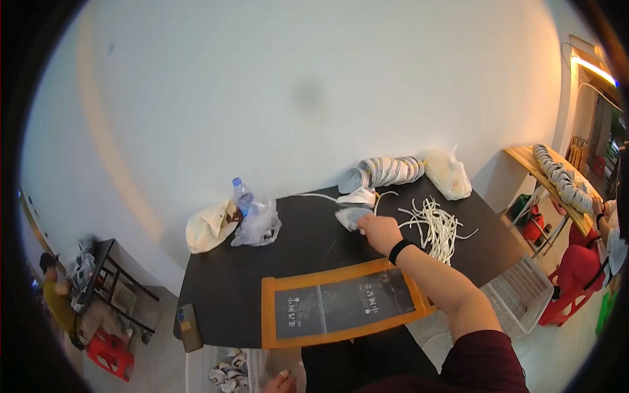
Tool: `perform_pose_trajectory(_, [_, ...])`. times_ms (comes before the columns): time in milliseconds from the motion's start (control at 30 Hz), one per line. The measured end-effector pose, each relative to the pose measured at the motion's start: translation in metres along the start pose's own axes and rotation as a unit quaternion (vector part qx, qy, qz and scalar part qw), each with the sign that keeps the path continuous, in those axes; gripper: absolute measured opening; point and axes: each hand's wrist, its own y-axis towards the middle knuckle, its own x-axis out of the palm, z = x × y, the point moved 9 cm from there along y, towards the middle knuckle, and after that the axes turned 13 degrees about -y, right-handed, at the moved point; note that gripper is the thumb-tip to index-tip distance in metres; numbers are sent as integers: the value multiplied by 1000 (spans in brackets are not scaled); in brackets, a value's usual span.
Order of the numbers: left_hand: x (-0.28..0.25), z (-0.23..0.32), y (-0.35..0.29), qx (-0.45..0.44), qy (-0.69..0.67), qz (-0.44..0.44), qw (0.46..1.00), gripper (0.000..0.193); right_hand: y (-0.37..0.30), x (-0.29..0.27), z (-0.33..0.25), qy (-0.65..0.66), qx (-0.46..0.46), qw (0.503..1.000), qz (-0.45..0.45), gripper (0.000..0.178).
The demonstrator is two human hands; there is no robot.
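- Right hand point(381, 234): its fingers point(363, 224) pinch 1 grey-white piece point(350, 217), over the desk point(295, 249).
- Left hand point(280, 382): nearer the body, left of those fingers; I cannot tell whether it grips anything.
- Left of the left fingers, a white crate point(196, 370) holds crumpled grey-and-white pieces point(229, 376).
- Left of the right fingers, a clear bag point(259, 226), contents unclear.
- Beyond them to the right, a white bag point(449, 175) bulges with pale contents.
- Right and nearer, a white basket point(522, 288).

Right hand point(381, 234) forward, arm point(452, 288) extended, fingers point(363, 225) pinched; left hand point(280, 383) low, thumb point(284, 374) raised.
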Motion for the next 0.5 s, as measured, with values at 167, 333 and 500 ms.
perform_pose_trajectory(167, [-23, 22, 27, 42, -80, 83, 992, 35, -13, -53, -32, 294, 21, 956, -14, 16])
perform_pose_trajectory(333, [-47, 39, 95, -90, -506, 182, 839, 53, -82, -53, -93, 719, 92, 641, -254, 23])
perform_pose_trajectory(500, [-25, 75, 161, -131, -678, 83, 718, 67, -133, -34, -120, 721, 112, 610, -310, 28])
